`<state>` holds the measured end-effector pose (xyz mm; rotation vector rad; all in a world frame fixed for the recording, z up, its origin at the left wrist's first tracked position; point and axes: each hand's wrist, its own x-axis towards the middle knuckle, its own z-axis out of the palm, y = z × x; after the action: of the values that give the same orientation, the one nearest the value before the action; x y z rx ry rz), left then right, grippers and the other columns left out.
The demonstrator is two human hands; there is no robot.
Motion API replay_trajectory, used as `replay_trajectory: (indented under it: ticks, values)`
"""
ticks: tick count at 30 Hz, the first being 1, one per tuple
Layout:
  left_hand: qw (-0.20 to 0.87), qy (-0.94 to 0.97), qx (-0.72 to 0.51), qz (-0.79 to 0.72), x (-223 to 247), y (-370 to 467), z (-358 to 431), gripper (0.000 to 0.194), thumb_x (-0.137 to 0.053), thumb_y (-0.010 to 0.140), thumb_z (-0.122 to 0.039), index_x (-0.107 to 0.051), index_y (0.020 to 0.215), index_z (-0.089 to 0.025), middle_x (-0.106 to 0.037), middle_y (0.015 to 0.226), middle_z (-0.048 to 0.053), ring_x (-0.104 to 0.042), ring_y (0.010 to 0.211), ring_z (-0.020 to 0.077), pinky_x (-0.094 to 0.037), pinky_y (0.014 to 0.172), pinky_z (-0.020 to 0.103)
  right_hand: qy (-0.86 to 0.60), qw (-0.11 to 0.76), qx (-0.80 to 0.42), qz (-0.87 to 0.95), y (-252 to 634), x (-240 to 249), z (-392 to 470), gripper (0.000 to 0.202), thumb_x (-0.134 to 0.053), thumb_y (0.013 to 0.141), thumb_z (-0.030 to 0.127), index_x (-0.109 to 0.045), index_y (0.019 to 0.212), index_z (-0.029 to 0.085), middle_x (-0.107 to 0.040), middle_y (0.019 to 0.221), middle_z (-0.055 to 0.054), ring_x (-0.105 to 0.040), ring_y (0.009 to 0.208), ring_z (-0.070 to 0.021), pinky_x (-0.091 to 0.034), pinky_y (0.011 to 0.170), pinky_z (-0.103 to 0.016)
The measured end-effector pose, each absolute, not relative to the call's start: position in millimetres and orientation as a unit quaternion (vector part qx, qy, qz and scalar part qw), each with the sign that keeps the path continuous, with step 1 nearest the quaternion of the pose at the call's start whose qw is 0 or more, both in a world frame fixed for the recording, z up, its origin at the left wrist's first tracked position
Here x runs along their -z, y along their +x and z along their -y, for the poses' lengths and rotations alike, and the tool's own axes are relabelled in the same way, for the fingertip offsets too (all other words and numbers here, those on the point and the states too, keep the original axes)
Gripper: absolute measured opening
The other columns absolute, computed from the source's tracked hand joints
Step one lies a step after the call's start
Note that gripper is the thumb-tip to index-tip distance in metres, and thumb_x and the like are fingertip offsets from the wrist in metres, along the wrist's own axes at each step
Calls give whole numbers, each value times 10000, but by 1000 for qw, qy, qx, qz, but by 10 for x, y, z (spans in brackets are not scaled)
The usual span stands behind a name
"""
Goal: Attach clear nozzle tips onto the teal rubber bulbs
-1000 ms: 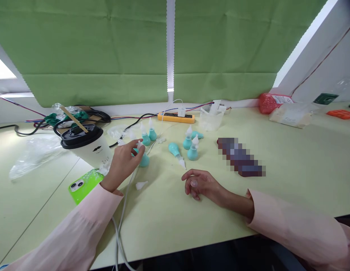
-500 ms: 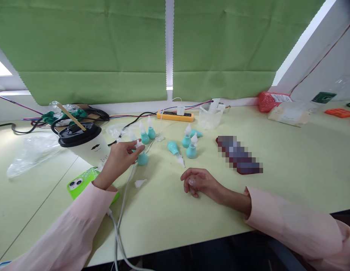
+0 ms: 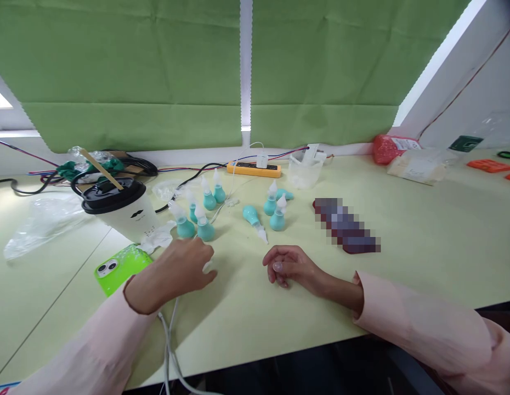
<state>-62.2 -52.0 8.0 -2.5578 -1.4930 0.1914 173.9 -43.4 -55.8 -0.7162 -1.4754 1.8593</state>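
My left hand (image 3: 183, 267) reaches palm down over a small white nozzle tip (image 3: 208, 267), which shows in the gap between thumb and index finger; the other fingers are hidden. Just beyond it stand several teal nasal aspirator bulbs with clear nozzles, the closest being one bulb (image 3: 205, 230) and its neighbour (image 3: 185, 227). My right hand (image 3: 294, 267) rests on the table, fingers loosely bent and nothing visible in them. Ahead of it one aspirator (image 3: 251, 215) lies on its side, nozzle towards me. Two more stand upright (image 3: 277, 220) (image 3: 270, 205), with a bare teal bulb (image 3: 284, 194) lying behind.
At left are a lidded paper cup (image 3: 129, 216), a crumpled tissue (image 3: 158, 236) and a green phone (image 3: 123, 267). White cables (image 3: 168, 345) run under my left arm. A yellow power strip (image 3: 253, 170), plastic tub (image 3: 304, 171) and blurred dark-red item (image 3: 345, 226) lie beyond.
My left hand has let go of the nearest upright aspirator and moved towards me, down over the loose nozzle tip. The aspirator stays standing. My right hand has not moved.
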Motion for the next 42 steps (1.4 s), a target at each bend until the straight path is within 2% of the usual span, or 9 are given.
replay_trajectory:
  ticks: [6,15,19,23,26,30,35,39,42]
  values:
    - [52,-861,-118,492,-25,-654,485,185,-408,677,-91,-585,709,-138,-595,701,98,-573,617,221,-385,502,290,-298,330,-670,594,1727,520,460,210,-623,655,296,-555,756,124,-546,559,-5,-456,482,-73,-340,399,-183]
    - [-135,-869,245,408,140,-69,534,181,-461,741,-249,-568,853,-154,-594,621,18,-518,521,99,-397,496,200,-297,385,-645,590,1664,565,480,422,-649,638,293,-487,1011,181,-548,837,-40,-508,594,-93,-491,454,-234]
    - [-222,-850,277,389,217,60,511,149,-489,715,-215,-579,819,-159,-587,611,1,-507,517,84,-420,503,194,-332,398,-630,578,1665,566,444,285,-597,680,354,-556,858,135,-547,668,-11,-512,513,-84,-474,440,-227]
    - [-292,-836,257,388,85,-21,403,319,-540,676,-229,-524,987,-162,-603,701,7,-542,548,90,-465,530,204,-381,414,-613,554,1692,539,403,297,-606,658,374,-574,814,124,-521,596,15,-491,450,-68,-438,406,-211]
    - [-237,-833,280,415,-7,-121,227,267,-462,739,-244,-526,986,-166,-604,885,45,-571,712,116,-484,637,227,-404,402,-611,549,1711,522,391,285,-635,622,353,-583,785,124,-503,583,29,-483,420,-59,-428,407,-212]
    - [2,-831,242,502,20,-79,-41,287,-367,774,-158,-524,1013,-126,-567,984,111,-521,917,212,-443,743,343,-415,383,-601,565,1721,502,401,240,-627,627,318,-586,759,122,-474,518,43,-487,409,-70,-422,423,-220]
    - [138,-846,154,491,-59,316,-85,253,-319,796,-125,-561,869,-123,-582,773,109,-536,781,229,-423,556,304,-400,367,-579,609,1720,527,418,229,-563,682,349,-580,711,123,-411,463,48,-407,376,-64,-351,359,-206]
    - [192,-879,184,397,-323,739,-124,261,-305,776,-50,-543,867,-107,-560,808,128,-495,861,234,-400,582,297,-386,367,-461,710,1710,585,456,179,-584,669,304,-592,653,127,-448,559,11,-396,456,-64,-324,401,-200]
    - [143,-891,147,405,-483,1027,-416,301,-296,750,8,-536,903,-90,-548,882,144,-473,939,247,-394,674,333,-353,352,-353,792,1706,606,484,155,-583,670,271,-608,624,125,-432,551,11,-386,457,-59,-329,430,-201]
